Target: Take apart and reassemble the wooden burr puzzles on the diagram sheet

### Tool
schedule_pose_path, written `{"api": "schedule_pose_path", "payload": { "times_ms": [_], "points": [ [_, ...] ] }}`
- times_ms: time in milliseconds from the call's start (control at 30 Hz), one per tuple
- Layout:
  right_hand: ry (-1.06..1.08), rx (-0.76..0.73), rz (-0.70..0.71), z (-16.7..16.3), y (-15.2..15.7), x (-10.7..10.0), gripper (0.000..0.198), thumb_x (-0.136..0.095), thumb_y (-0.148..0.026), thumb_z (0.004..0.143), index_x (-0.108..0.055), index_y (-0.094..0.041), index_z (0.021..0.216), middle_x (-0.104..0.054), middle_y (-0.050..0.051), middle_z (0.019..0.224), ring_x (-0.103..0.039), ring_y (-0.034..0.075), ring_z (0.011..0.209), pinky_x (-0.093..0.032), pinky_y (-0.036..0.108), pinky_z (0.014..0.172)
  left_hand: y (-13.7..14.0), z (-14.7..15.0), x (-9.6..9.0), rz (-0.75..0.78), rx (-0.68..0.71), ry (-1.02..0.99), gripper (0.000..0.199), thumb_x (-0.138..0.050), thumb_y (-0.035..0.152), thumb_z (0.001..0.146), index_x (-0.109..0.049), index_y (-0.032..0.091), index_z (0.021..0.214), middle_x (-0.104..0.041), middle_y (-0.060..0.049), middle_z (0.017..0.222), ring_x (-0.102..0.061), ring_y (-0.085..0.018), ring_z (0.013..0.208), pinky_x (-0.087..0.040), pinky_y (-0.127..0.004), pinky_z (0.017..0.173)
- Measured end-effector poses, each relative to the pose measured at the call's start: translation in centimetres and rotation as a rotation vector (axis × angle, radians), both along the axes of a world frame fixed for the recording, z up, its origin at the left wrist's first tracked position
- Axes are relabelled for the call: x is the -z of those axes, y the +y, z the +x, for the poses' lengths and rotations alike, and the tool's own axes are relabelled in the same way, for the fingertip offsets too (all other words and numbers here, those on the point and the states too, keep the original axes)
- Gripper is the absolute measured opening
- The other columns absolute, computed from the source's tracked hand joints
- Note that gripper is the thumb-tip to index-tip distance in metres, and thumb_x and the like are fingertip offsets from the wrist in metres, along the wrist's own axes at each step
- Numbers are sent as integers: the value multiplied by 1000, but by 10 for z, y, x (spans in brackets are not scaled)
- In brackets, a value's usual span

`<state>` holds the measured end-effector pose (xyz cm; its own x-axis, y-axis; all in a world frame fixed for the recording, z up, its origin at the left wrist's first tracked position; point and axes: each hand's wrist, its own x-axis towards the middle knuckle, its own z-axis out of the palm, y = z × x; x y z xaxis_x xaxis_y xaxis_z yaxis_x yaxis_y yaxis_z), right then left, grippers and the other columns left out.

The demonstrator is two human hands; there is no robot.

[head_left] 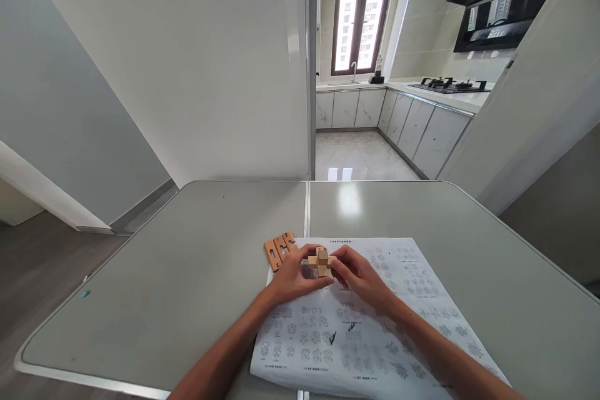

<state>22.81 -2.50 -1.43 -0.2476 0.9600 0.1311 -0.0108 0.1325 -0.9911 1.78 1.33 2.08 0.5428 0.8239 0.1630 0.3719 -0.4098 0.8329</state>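
A small wooden burr puzzle point(322, 261) of light interlocking bars is held just above a printed sheet. My left hand point(294, 275) grips it from the left, with the thumb below and fingers behind. From the right, my right hand point(359, 275) pinches the end of a bar between thumb and fingers. Under both hands lies the large white instruction sheet point(375, 350), covered in rows of small line drawings and a few dark check marks. Beyond my left hand, several orange-brown wooden pieces point(280, 250) with cut notches and numbers lie side by side.
The grey table point(140, 300) has a pale rim and a seam down its middle. A small teal bit point(85, 294) sits near its left edge. Past the table is a white wall point(225, 75), and a doorway opens on a kitchen with a gas stove point(452, 85).
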Motion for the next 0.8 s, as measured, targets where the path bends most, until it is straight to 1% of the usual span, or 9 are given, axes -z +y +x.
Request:
{"api": "schedule_pose_path", "payload": {
  "times_ms": [100,200,400,500,600,700,800],
  "points": [
    [-12,20,27,0,-2,3,34,-55,-56,102,-57,-22,96,-52,-3,71,-45,14,63,-39,28,60,0,1,1,-4,18,13,51,-83,46,77,-66,23,120,-73,-4,111,-68,-24,101,-54,-34,89],
    [-39,27,49,-1,-4,6,34,-54,-56,102,-56,-22,96,-53,-2,77,-46,15,68,-38,28,63,0,1,0,-31,43,7,51,-82,48,77,-65,22,118,-73,-5,107,-68,-23,96,-55,-32,84],
    [-43,32,35,-4,-5,6,36,-52,-59,101,-54,-23,96,-55,0,83,-48,16,73,-41,29,66,-2,0,0,-45,28,-3,51,-81,51,76,-66,20,114,-73,-3,97,-67,-20,86,-54,-29,76],
    [-19,20,10,-2,-5,3,37,-54,-60,100,-53,-23,95,-54,-1,79,-47,15,68,-41,28,63,-3,1,3,-19,11,4,52,-82,50,76,-66,22,117,-73,-2,96,-68,-20,86,-54,-30,77],
    [-19,-3,-4,0,-3,0,39,-54,-61,100,-54,-23,96,-55,-1,77,-49,15,67,-44,29,65,-3,2,5,30,2,-5,57,-82,52,76,-64,23,122,-74,-3,102,-68,-22,91,-54,-33,83],
    [-70,-47,0,2,-1,0,40,-53,-61,100,-58,-22,102,-62,3,86,-57,18,76,-50,32,72,-3,1,6,76,-11,-4,61,-84,52,74,-63,23,124,-74,-4,107,-68,-23,93,-53,-34,86],
    [-155,-21,50,2,-1,2,40,-55,-57,100,-58,-22,118,-67,7,102,-63,21,87,-53,35,79,-1,0,8,117,-50,-9,63,-86,51,72,-63,23,124,-73,-5,111,-67,-23,94,-52,-35,86]
  ]
}}
